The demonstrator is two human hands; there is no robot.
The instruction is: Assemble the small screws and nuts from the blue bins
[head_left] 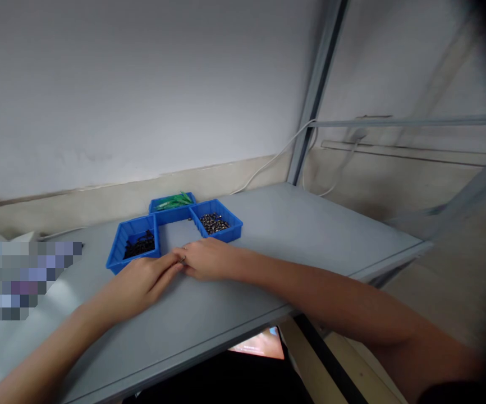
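Observation:
My left hand (144, 280) and my right hand (207, 259) meet over the grey table, fingertips together. Between them shows a bit of a small dark or metallic piece (183, 260), too small to name. The fingers of both hands are closed around it. Just behind my left hand is a blue bin (117, 247) with black parts (141, 245). Behind my right hand, another blue bin (230, 233) holds small metallic parts (214, 223). A third blue bin (173, 215) at the back contains green items (174, 201).
The grey table (276, 235) has a metal frame post (316, 90) at its back right corner. A white cable (268, 163) runs along the wall. Something blurred out lies at the left; a lit screen (262, 343) shows below the front edge.

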